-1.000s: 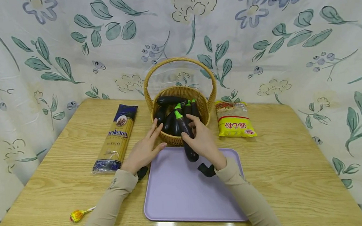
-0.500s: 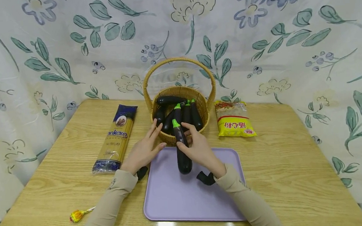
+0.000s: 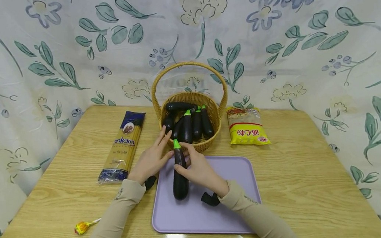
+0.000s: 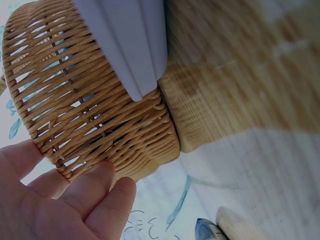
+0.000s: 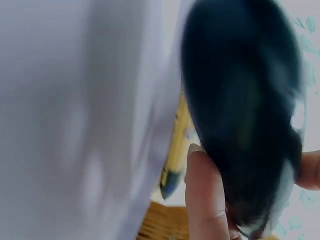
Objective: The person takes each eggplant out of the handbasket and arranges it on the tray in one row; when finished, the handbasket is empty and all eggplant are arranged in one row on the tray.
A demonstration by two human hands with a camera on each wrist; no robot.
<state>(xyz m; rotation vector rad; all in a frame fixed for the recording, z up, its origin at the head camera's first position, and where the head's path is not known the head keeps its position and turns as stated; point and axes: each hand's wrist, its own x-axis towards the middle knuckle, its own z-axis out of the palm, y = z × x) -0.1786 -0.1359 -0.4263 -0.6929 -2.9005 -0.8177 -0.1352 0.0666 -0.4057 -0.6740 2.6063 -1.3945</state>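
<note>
Held eggplant [image 3: 181, 186]: just L of frame ctr, over upper L part of the lilac tray [image 3: 171, 220], green stem end twd top of frame, fat end twd bottom. R hand [image 3: 197, 168] has it, thumb on one side, fingers on the other, closed only as far as its girth; grip sits abt mid-body. R wrist view (blurred) shows a gap btwn fat end & tray, so prob. not resting yet. Stem end overlaps front of wicker basket [image 3: 207, 145] in head view; contact there can't be told. L hand [image 3: 150, 160] fairly open, fingers spread, tips agst L side of basket, no eggplant in it; L wrist view confirms fingers at the weave. Other eggplants [image 3: 196, 127] lie in basket, upper ctr. Nearby: spaghetti pack [image 3: 123, 149] L of basket, yellow bag [image 3: 248, 129] to R, lollipop [image 3: 82, 227] lower L, all on wood table [image 3: 314, 184]. Step in hand, my read: transfer, eggplant out of basket & over tray, not yet set down. Next move would call for lowering it flat, fat end kept off tray rim, then easing R fingers off slowly; round body could roll. L hand best kept on basket as a steady.
</note>
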